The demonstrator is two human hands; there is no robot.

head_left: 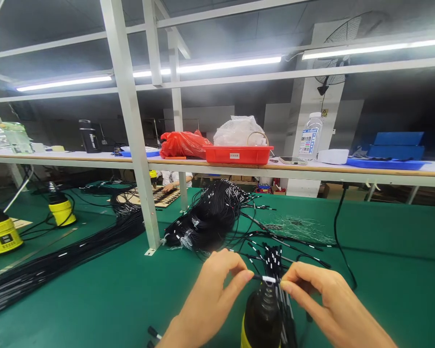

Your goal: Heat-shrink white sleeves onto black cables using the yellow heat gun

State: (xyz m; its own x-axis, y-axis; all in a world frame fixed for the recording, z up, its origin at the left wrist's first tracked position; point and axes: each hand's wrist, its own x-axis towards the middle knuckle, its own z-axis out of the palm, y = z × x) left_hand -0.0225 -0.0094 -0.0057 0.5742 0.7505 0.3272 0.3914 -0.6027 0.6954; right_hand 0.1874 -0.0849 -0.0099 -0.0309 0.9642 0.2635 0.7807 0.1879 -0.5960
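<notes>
Passage over green tabletop beside left hand; shelf post, black cable heap block beyond

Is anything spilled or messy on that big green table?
A little messy, yes. Thin, pale strands lie scattered on the green table, right of the big heap of black cables. They look odd because they're loose and spread about, maybe scraps. I can't see any spilled liquid.

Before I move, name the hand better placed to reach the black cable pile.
Left, likely: the left hand is nearer the black cable pile, while the right hand is past the heat gun. Both pinch a cable.
</notes>
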